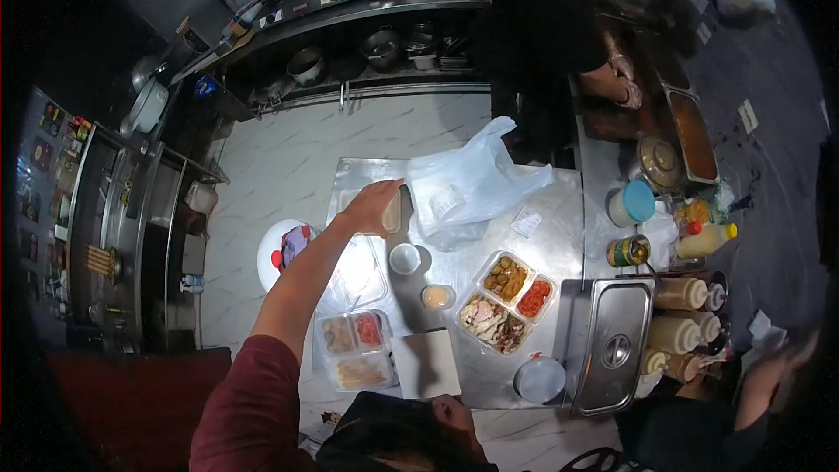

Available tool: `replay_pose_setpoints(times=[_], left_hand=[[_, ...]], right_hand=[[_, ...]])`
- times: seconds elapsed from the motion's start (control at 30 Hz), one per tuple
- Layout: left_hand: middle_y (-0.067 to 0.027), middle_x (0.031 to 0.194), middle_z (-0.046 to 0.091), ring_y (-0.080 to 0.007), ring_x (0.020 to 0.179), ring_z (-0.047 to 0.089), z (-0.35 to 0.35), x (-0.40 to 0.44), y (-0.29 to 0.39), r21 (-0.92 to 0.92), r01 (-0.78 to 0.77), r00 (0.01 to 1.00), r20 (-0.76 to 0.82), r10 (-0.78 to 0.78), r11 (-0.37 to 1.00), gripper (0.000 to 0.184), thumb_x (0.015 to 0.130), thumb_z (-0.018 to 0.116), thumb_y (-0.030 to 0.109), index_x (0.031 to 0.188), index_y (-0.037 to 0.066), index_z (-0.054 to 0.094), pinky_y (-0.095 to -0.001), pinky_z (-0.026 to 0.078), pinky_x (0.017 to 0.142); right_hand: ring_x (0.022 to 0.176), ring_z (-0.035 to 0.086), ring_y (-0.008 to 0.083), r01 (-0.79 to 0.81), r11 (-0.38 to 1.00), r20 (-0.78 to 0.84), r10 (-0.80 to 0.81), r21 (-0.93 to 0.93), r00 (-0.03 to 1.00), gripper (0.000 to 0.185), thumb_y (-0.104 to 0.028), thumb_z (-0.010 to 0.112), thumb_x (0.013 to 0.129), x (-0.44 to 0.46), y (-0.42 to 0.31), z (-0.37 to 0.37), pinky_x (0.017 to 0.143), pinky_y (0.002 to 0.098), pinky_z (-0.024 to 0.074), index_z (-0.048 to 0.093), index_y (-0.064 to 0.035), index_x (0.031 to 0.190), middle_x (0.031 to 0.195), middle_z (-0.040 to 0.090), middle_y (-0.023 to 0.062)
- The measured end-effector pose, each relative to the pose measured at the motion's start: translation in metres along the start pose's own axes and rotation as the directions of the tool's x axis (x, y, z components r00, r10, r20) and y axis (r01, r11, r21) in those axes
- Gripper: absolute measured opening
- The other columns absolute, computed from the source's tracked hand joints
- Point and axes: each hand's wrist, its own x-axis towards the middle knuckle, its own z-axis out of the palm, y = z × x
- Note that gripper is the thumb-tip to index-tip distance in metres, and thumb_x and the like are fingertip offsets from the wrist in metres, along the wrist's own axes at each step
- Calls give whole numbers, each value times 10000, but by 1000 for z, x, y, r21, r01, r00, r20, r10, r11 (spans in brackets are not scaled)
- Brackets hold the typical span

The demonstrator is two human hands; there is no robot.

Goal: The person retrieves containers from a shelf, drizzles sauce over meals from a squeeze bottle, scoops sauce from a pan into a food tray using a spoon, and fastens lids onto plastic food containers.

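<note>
My left hand [373, 206] reaches over a clear rectangular plastic container [393, 217] at the table's far left, fingers and thumb about its edges. Its fingertips come close to a white plastic bag [459, 188]; whether they touch it I cannot tell. Nearer stand a small white cup [405, 259] and a cup of pale sauce [436, 298]. An open divided tray [507, 301] holds meat, pickles and red vegetables. Beside my forearm lies a second divided tray [354, 350] with food under a clear cover. My right hand is out of view.
The steel table [559, 210] also bears a paper slip [526, 222], a white square box [426, 364], a round clear tub [540, 380] and a lidded steel pan [616, 341]. Sauce bottles [682, 293] line the right side. Another person's hands [625, 79] are at the far counter.
</note>
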Motion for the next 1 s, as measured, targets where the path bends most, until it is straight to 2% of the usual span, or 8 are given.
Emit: replay_pose_setpoints(times=[0.3,0.63,0.73,0.77,0.8,0.87,0.9,1.0], left_hand=[[-203,1486,431,-388,1408,396,-1,-5,9,9,9,998,-66,-9,1000,1225,472,943,232,1519,62,329,-445,328,1199],[-191,1377,461,-377,1341,429,-11,0,18,-50,-9,1000,20,10,999,1116,419,946,153,1400,28,429,-401,421,1138],[-180,1329,475,-378,1303,448,-12,3,20,-23,-31,996,80,32,999,1102,393,954,144,1363,29,444,-409,446,1104],[-181,1309,486,-381,1290,456,-10,3,18,-28,-48,997,67,50,998,1087,391,955,142,1348,30,452,-415,455,1089],[-182,1289,496,-384,1277,464,-6,4,14,-30,-68,996,55,69,997,1072,389,955,140,1333,30,460,-420,464,1073],[-193,1253,523,-394,1242,489,-5,5,11,21,-49,996,76,47,999,1012,408,949,139,1299,30,482,-432,480,1041],[-203,1237,540,-401,1220,506,-2,10,13,69,-45,994,104,37,997,967,429,942,141,1279,30,495,-438,487,1024],[-228,1297,533,-420,1216,504,-4,19,30,170,-23,972,234,-18,985,908,465,922,170,1260,45,501,-482,452,1062]], right_hand=[[821,694,289,-59,995,-32,57,-74,998,334,-411,581,999,-8,-23,-15,717,400,515,680,-104,1084,851,693,145],[672,676,342,265,940,-205,-309,-216,929,203,-269,649,976,29,-100,-45,622,453,519,671,-70,1009,763,684,143],[721,660,350,334,914,-249,-388,-232,888,173,-212,629,988,86,-169,-58,677,459,518,659,-43,1009,793,656,160],[773,642,378,499,855,-323,-515,-140,794,169,-176,626,981,116,-191,-52,714,465,507,635,-7,982,825,626,188],[776,662,316,592,790,-300,-610,-160,733,102,-78,596,980,161,-200,-45,693,381,513,638,14,993,891,664,190],[792,648,270,685,716,-288,-690,-136,664,151,-92,549,1005,254,-228,-23,729,396,516,644,17,1046,883,656,173],[809,630,276,834,526,-373,-816,-164,442,177,-92,530,1002,294,-236,-8,757,417,513,634,26,1083,926,657,164],[879,668,368,655,702,-328,-711,-282,621,207,-110,530,956,385,-245,28,779,484,530,647,13,1075,948,686,211]])
